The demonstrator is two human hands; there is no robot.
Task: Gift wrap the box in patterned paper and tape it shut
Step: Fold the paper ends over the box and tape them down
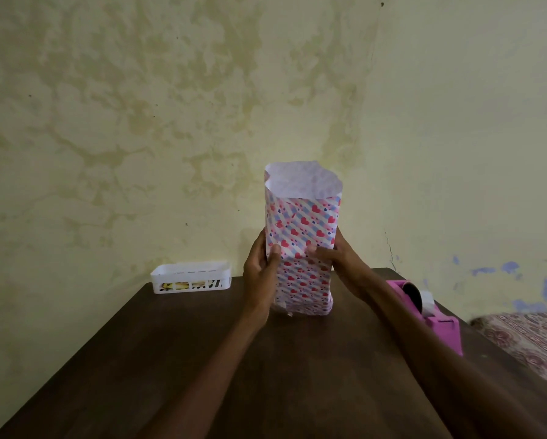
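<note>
A box wrapped in white paper with red hearts and blue stripes (304,248) stands upright on end at the middle of the dark wooden table (202,359). Its lower end is folded shut; at the top the paper sticks up as an open tube showing its white inside. My left hand (261,270) grips the left side of the box, thumb on the front face. My right hand (337,258) grips the right side, thumb pressed on the front. The box itself is hidden under the paper.
A pink tape dispenser (430,315) with a roll of clear tape sits at the table's right edge, just beyond my right forearm. A white slotted plastic basket (191,277) stands at the back left corner against the stained wall. A patterned cloth (532,340) lies off the table's right.
</note>
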